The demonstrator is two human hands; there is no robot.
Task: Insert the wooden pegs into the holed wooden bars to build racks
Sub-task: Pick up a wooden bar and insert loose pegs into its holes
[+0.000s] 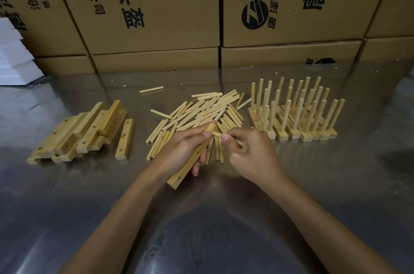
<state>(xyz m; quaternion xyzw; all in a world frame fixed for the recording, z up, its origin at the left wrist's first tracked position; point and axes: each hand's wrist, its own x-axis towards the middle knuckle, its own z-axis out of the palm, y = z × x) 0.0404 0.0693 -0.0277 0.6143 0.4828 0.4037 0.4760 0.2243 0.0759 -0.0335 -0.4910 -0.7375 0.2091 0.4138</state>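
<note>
Stacked cardboard boxes [156, 11] printed with Chinese characters back a shiny metal table [224, 217]. Left hand [183, 150] grips a holed bar [192, 159]; right hand [248, 153] pinches a peg [216, 134] at its top end. Loose pegs [201, 114] lie between spare bars [83, 130] and finished racks [295, 112].

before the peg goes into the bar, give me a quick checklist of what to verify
1. Bar held in the left hand: ok.
2. Peg pinched in the right hand: ok.
3. Peg tip lined up with a hole near the bar's far end: cannot tell, fingers cover it.
4. Near-end hole free of a peg: ok.
5. Spare pegs lying close behind the hands: ok.
6. Finished racks standing apart, to the right of the hands: ok.
</note>
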